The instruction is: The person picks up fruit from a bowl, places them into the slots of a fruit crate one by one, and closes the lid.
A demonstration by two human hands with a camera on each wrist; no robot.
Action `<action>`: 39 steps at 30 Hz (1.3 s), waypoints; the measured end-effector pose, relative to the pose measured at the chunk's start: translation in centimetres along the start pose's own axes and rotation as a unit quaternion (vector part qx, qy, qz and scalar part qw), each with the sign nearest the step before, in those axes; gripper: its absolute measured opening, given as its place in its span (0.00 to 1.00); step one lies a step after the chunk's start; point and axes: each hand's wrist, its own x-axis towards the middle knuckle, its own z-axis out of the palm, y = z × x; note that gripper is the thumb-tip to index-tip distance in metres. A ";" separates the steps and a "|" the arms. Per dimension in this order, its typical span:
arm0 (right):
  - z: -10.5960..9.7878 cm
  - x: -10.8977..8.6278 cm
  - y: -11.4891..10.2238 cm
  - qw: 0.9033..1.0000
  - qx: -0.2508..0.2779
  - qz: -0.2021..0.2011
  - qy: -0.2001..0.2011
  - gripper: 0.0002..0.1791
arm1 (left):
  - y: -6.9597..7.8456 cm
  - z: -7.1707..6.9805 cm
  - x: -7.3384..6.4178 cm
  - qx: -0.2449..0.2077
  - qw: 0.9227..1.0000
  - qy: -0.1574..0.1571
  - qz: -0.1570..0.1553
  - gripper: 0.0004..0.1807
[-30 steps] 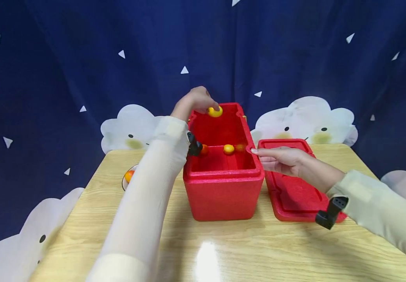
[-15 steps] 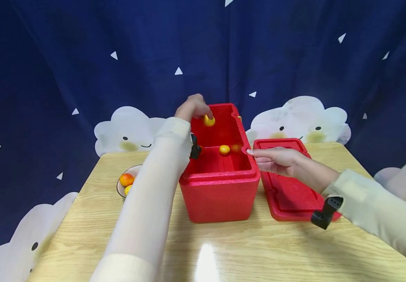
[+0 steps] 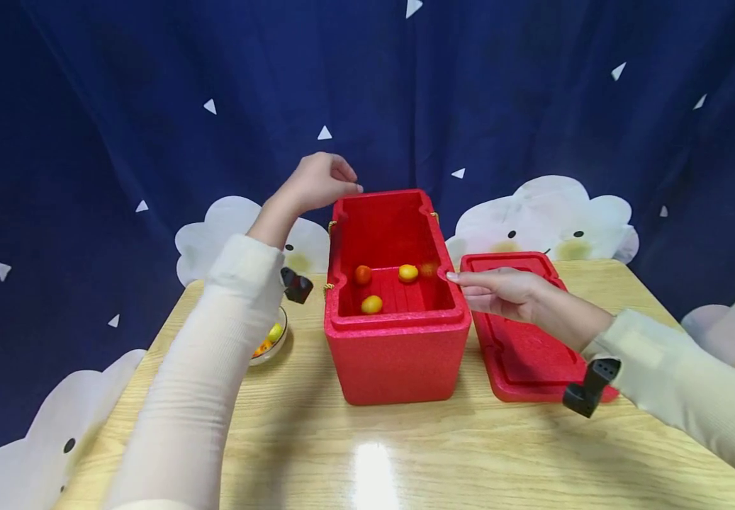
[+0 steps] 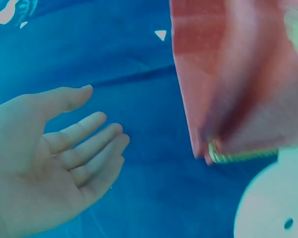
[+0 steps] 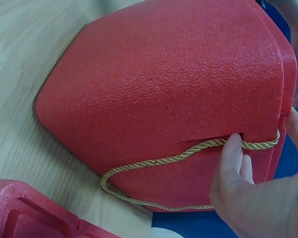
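A red foam box (image 3: 397,361) stands uncovered on the table. Inside lie a red-orange round fruit (image 3: 363,275), a yellow-orange fruit (image 3: 408,273) at the right and a yellow fruit (image 3: 371,304) nearer the front. Above the box's far left corner is my left hand (image 3: 322,183), holding nothing; the left wrist view shows its fingers loosely spread. My right hand (image 3: 501,292) grips the box's right rim. In the right wrist view its fingers (image 5: 231,158) lie against the side wall by a gold rope (image 5: 179,156), with the thumb up at the rim.
The red lid (image 3: 533,347) lies flat on the table, right of the box. On the left, partly behind my left sleeve, a white bowl (image 3: 281,347) contains several yellow and orange fruits. A dark blue curtain (image 3: 367,85) with clouds hangs behind the table.
My left hand lowered the yellow fruit into the box, let it go, then moved up and left. That fruit lies on the box floor now. The right hand stays on the rim.
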 end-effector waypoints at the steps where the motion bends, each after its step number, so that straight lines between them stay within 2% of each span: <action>1: 0.0 0.0 0.0 1.000 0.000 0.000 0.001 0.37 | -0.7 -0.1 -0.5 0.000 1.000 0.008 0.007 0.18; 10: 0.0 0.4 0.1 1.000 0.000 -0.005 0.000 0.41 | -7.7 0.7 -5.1 -0.020 0.996 0.079 0.027 0.17; 16: 0.2 0.5 0.0 1.000 -0.012 -0.006 0.001 0.37 | -12.2 1.5 -7.6 -0.016 0.995 0.092 0.023 0.18; 23: 0.4 0.6 0.0 1.000 0.000 -0.010 0.003 0.39 | -15.7 1.9 -9.9 -0.010 0.995 0.101 0.005 0.18; 26: 0.6 0.9 0.2 1.000 -0.005 -0.008 0.000 0.38 | -17.3 2.1 -10.9 0.005 0.996 0.092 -0.003 0.18; 30: 0.9 1.2 0.4 1.000 -0.002 -0.011 -0.006 0.37 | -19.4 2.6 -12.2 0.031 0.998 0.060 -0.020 0.21; 34: 1.0 1.2 0.2 1.000 -0.002 -0.013 -0.003 0.38 | -21.4 3.0 -12.8 0.054 0.998 0.019 -0.037 0.24; 39: 1.1 1.2 0.0 1.000 -0.023 -0.012 0.005 0.39 | -23.8 3.3 -13.5 0.058 0.998 -0.006 -0.039 0.23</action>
